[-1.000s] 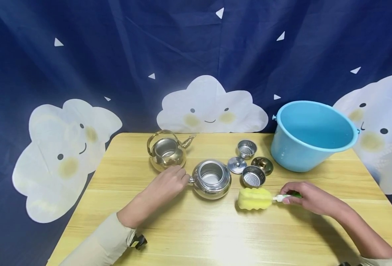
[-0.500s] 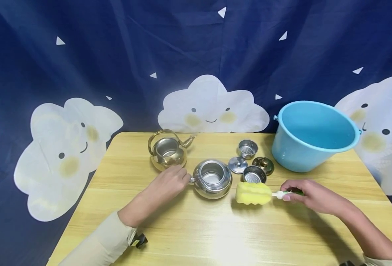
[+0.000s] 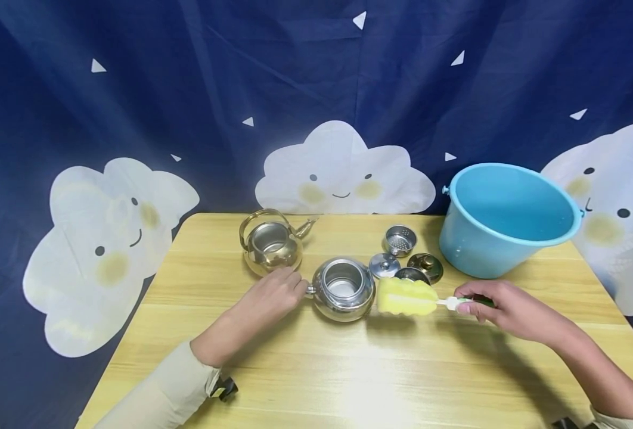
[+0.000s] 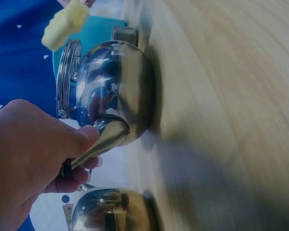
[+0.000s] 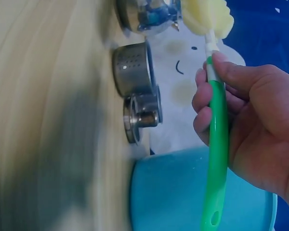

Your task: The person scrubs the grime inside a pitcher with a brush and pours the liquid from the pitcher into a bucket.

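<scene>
In the head view, a silver teapot (image 3: 346, 313) stands without its lid on the wooden table (image 3: 316, 381). My left hand (image 3: 273, 301) holds its spout; the left wrist view shows the thumb and fingers around the spout (image 4: 103, 139). My right hand (image 3: 509, 307) grips a yellow sponge brush (image 3: 406, 297) by its green handle (image 5: 218, 144). The sponge is raised off the table, just right of the teapot's opening. It partly covers a strainer cup (image 3: 412, 274) behind it.
A gold teapot (image 3: 280, 260) stands behind my left hand. Beyond the sponge lie another strainer cup (image 3: 399, 241), a silver lid (image 3: 384, 266) and a dark gold lid (image 3: 425, 268). A blue bucket (image 3: 483, 253) stands at the back right, before a blue cloud-printed curtain (image 3: 316, 65).
My right hand has lifted the sponge brush and carried it slightly left and away from me, closer to the silver teapot. My left hand stays on the spout.
</scene>
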{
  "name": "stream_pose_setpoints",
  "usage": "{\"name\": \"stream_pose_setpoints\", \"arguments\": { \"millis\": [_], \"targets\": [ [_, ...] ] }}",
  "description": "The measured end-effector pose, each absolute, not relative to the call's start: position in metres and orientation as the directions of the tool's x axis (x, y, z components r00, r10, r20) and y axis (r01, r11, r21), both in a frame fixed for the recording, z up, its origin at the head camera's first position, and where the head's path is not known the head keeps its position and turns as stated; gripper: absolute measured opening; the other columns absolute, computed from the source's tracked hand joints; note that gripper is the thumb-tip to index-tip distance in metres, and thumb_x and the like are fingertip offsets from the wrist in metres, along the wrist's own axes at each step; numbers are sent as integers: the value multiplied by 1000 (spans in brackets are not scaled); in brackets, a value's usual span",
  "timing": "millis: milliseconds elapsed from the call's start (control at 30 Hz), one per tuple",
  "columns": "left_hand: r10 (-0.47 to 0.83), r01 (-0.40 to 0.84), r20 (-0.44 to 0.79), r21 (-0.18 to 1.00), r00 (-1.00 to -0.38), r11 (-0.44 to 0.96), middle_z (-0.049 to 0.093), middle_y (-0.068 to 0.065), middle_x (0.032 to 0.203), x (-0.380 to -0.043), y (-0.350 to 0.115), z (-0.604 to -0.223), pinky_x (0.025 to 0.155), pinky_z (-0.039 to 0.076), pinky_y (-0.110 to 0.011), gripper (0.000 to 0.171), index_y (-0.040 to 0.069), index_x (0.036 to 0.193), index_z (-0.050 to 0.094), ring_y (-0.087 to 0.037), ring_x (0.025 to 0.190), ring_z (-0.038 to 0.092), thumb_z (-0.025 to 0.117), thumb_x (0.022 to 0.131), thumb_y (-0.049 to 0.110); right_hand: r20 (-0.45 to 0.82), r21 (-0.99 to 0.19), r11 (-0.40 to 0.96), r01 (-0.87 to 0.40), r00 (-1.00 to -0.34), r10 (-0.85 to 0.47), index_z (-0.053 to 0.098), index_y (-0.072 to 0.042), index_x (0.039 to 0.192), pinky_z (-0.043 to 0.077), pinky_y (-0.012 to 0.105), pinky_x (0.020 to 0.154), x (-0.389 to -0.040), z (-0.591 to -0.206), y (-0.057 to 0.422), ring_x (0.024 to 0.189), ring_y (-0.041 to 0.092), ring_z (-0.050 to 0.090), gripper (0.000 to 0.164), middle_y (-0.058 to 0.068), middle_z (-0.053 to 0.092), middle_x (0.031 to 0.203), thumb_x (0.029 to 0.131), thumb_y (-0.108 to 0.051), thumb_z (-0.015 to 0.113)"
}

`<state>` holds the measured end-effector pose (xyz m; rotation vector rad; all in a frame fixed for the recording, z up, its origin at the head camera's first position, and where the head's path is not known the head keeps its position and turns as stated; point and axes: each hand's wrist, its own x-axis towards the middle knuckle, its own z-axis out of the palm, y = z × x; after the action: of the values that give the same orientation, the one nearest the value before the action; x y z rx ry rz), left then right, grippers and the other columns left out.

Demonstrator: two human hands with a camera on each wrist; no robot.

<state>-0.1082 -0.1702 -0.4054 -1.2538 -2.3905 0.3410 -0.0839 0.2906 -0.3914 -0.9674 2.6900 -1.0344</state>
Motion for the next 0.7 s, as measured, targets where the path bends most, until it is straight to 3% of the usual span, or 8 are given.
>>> {"name": "stream_pose_setpoints", "arguments": {
  "millis": [200, 500, 600, 700],
  "targets": [
    [826, 723, 241, -401, -509, 563, 70, -5, 88, -108, -170, -405, 79, 58, -27, 11, 4, 99, 71, -16, 82, 64, 74, 89, 0, 264, -518, 614, -596, -794, -548, 74, -25, 103, 42, 14, 61, -84, -384, 281, 68, -9, 50, 22, -24, 61, 78, 89, -9, 79],
    [829, 725, 270, -401, -490, 559, 69, -5, 86, -109, -169, -405, 76, 57, -28, 9, 4, 97, 70, -16, 81, 62, 73, 90, 0, 429, -357, 691, -629, -767, -477, 79, -16, 98, 47, 4, 74, -89, -371, 264, 79, -3, 64, 23, -9, 78, 89, 77, -9, 88],
    [829, 726, 267, -400, -492, 560, 69, -5, 86, -109, -169, -406, 76, 58, -28, 9, 4, 98, 70, -16, 81, 63, 73, 90, 1, 453, -308, 707, -636, -752, -479, 79, -15, 98, 49, 6, 75, -91, -366, 257, 79, 2, 68, 22, -7, 78, 89, 79, -11, 87],
    [828, 726, 256, -399, -498, 560, 70, -5, 88, -108, -170, -406, 77, 58, -28, 10, 4, 99, 71, -16, 82, 64, 73, 90, 1, 488, -255, 715, -651, -725, -486, 79, -15, 98, 54, 16, 72, -93, -363, 249, 77, 7, 69, 20, -6, 77, 88, 80, -12, 87]
  ]
}}
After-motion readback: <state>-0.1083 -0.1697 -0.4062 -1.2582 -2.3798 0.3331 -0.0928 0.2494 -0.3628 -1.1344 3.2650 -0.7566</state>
